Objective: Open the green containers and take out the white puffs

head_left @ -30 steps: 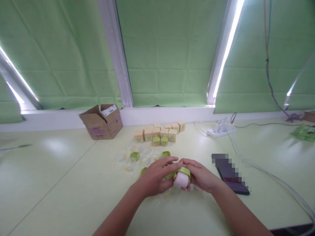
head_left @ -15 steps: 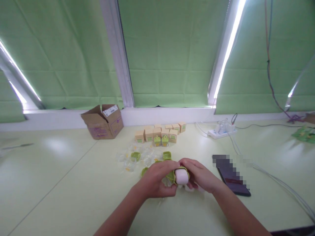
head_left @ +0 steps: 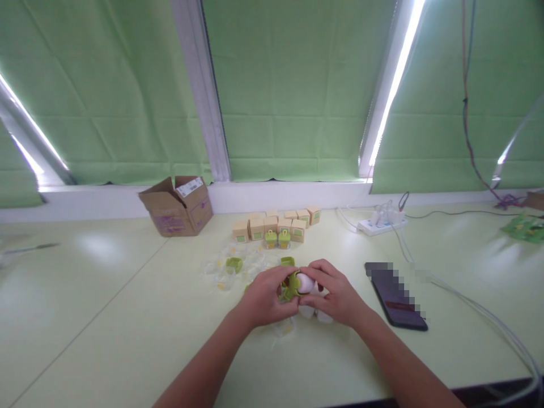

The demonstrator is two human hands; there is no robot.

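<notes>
Both hands meet over the table around a small green plastic cap (head_left: 291, 287) with a pale pinkish-white rounded block (head_left: 305, 283) seated in its mouth. My left hand (head_left: 267, 296) is closed round the cap's left side. On the other side, the fingers of my right hand (head_left: 336, 292) pinch the rim and the block. Other whitish blocks (head_left: 324, 315) lie on the table under my right hand. Beyond the hands are a green cap (head_left: 233, 264) and another green cap (head_left: 288, 261). Several clear plastic cups (head_left: 224, 279) lie to the left, and one clear cup (head_left: 284, 327) is below my left hand.
Small tan boxes (head_left: 256, 229) stand in rows at the back, with two green-lidded containers (head_left: 271, 240) before them. An open cardboard box (head_left: 178, 209) is at back left. To the right are a phone (head_left: 395, 300), a power strip (head_left: 380, 225) and white cables (head_left: 480, 314).
The green cap with its block has turned, so the block now points right rather than toward me. Both hands have shifted slightly up and left, with the right fingers now on the block.
</notes>
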